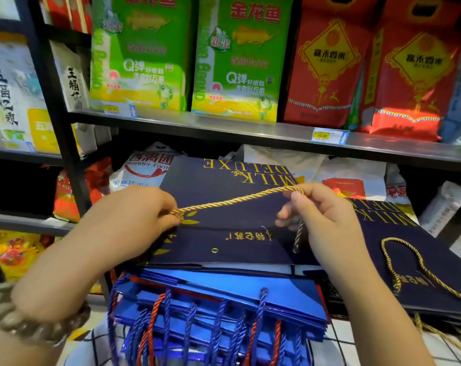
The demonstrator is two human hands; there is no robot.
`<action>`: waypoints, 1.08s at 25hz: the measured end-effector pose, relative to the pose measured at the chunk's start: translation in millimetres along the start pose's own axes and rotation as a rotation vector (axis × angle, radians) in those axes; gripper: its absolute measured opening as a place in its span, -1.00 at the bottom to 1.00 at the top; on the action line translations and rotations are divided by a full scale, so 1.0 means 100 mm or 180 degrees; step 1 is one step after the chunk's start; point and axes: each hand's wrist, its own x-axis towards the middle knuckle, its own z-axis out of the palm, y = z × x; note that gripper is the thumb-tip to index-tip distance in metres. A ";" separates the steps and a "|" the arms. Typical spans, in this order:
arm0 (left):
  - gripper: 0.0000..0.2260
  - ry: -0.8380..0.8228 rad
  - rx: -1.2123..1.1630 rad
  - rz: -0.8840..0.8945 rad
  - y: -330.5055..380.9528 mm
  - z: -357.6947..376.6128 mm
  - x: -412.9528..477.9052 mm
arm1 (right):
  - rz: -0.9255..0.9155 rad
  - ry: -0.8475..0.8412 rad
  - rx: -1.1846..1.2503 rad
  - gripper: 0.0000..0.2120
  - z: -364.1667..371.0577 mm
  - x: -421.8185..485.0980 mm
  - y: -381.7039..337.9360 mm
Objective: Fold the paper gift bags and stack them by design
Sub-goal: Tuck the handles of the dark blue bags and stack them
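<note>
A navy gift bag [219,186] with gold "MILK DELUXE" lettering lies flat in front of me, its print facing away. Its gold rope handle [232,200] stretches taut across it. My left hand [134,210] pinches the rope's left end at the bag. My right hand [316,210] grips the rope's right end, the tail hanging below my fingers. Beneath the navy bag sits a stack of bright blue bags [224,305] with blue and red rope handles. Another folded navy bag [414,262] with a looped gold handle lies at the right.
A metal shelf [224,125] runs overhead, holding green rice boxes [142,54] and red rice boxes [327,70]. White sacks [351,173] lie behind the bags. A black upright post [52,101] stands at the left, with more packaged goods beyond it.
</note>
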 end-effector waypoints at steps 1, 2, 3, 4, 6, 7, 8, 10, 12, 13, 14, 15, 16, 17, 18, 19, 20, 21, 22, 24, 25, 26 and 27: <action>-0.74 -0.0014 -0.0327 0.0052 0.02 -0.07 0.01 | -0.0100 0.0274 0.0019 -0.86 -0.02 0.01 0.01; -0.71 0.0014 -0.0742 0.0105 0.08 -0.16 0.02 | -0.0300 0.0623 0.0095 -0.88 -0.04 0.01 0.00; -0.70 0.0032 -0.1146 0.0150 0.14 -0.24 0.02 | -0.0597 0.0963 0.0209 -0.88 -0.06 -0.01 -0.04; -0.70 -0.0008 -0.1484 0.0203 0.21 -0.34 0.05 | -0.0936 0.1151 0.0284 -0.90 -0.08 -0.03 -0.11; -0.70 -0.0298 -0.2043 0.0436 0.38 -0.49 0.13 | -0.1242 0.0890 0.0184 -0.95 -0.05 -0.10 -0.28; -0.69 -0.0441 -0.2285 0.0598 0.45 -0.54 0.19 | -0.1060 0.0432 0.0091 -0.89 0.01 -0.14 -0.37; -0.68 -0.0550 -0.2497 0.0736 0.52 -0.57 0.26 | -0.0710 -0.0198 -0.0056 -0.81 0.08 -0.15 -0.43; -0.68 -0.0771 -0.2796 0.0893 0.64 -0.59 0.37 | -0.0065 -0.1387 -0.0583 -0.68 0.21 -0.15 -0.40; -0.69 -0.1031 -0.3137 0.0925 0.72 -0.55 0.46 | 0.0219 -0.1913 -0.0948 -0.65 0.33 -0.16 -0.30; -0.70 -0.1126 -0.3347 0.0897 0.74 -0.51 0.49 | 0.0246 -0.1990 -0.0988 -0.66 0.37 -0.16 -0.27; -0.71 -0.1175 -0.3534 0.0834 0.75 -0.47 0.53 | 0.0278 -0.2003 -0.0926 -0.72 0.39 -0.15 -0.26; -0.72 -0.1196 -0.3659 0.0747 0.74 -0.42 0.55 | 0.0356 -0.1963 -0.0770 -0.78 0.38 -0.14 -0.26; -0.72 -0.1208 -0.3730 0.0654 0.73 -0.38 0.58 | 0.0461 -0.1899 -0.0593 -0.81 0.36 -0.13 -0.26; -0.72 -0.1234 -0.3772 0.0559 0.71 -0.35 0.59 | 0.0593 -0.1823 -0.0427 -0.85 0.34 -0.11 -0.26; -0.72 -0.1274 -0.3808 0.0464 0.69 -0.32 0.60 | 0.0687 -0.1773 -0.0348 -0.90 0.33 -0.10 -0.25; -0.72 -0.1317 -0.3840 0.0376 0.67 -0.29 0.60 | 0.0711 -0.1749 -0.0353 -0.93 0.33 -0.08 -0.24; -0.73 -0.1351 -0.3874 0.0307 0.65 -0.26 0.61 | 0.0642 -0.1743 -0.0395 -0.92 0.34 -0.07 -0.22; -0.73 -0.1372 -0.3906 0.0256 0.65 -0.23 0.61 | 0.0554 -0.1731 -0.0414 -0.88 0.35 -0.06 -0.20; -0.73 -0.1379 -0.3936 0.0217 0.64 -0.20 0.62 | 0.0500 -0.1712 -0.0419 -0.86 0.37 -0.04 -0.19; -0.73 -0.1344 -0.4025 0.0109 0.64 -0.14 0.64 | 0.0534 -0.1767 -0.0376 -0.89 0.40 -0.01 -0.19; -0.73 -0.1323 -0.4085 0.0038 0.64 -0.12 0.65 | 0.0568 -0.1830 -0.0370 -0.92 0.41 -0.01 -0.19; -0.73 -0.1308 -0.4138 -0.0022 0.64 -0.10 0.66 | 0.0581 -0.1860 -0.0363 -0.92 0.42 0.00 -0.19; -0.73 -0.1301 -0.4177 -0.0048 0.65 -0.09 0.66 | 0.0591 -0.1833 -0.0350 -0.90 0.42 0.00 -0.17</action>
